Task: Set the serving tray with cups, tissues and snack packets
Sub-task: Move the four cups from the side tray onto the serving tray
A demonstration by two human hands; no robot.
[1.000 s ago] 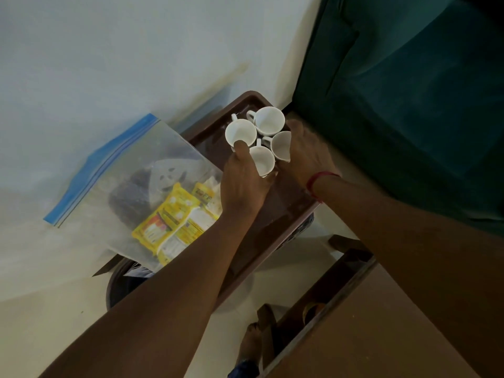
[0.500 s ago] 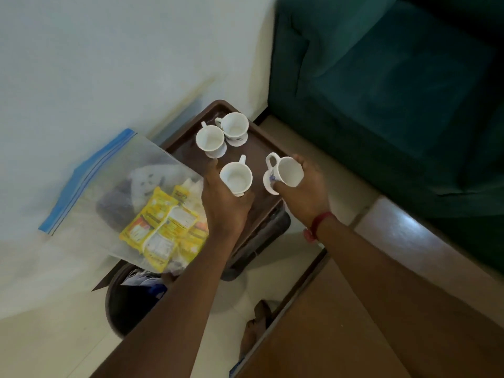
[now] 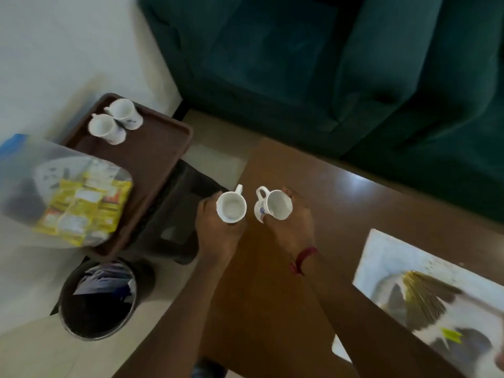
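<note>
2 cups in hand over table [image 3: 272, 282], left edge
L hand [image 3: 218, 236] grips cup [image 3: 231, 207], R hand [image 3: 291, 230] grips 2nd cup [image 3: 276, 205], prob. tilted (blurry). Tray [image 3: 152, 159] left: far cups [image 3: 105, 127], bag [image 3: 68, 197] near. Keep both level, set down apart, no clink.

Four white ceramic cups [image 3: 231, 207] were counted: two on the single brown rectangular plastic tray [image 3: 152, 151], one each in the left hand [image 3: 218, 233] and right hand [image 3: 293, 227]. One clear zip bag [image 3: 24, 170] held several yellow snack packets [image 3: 81, 205], too blurred to number.
</note>
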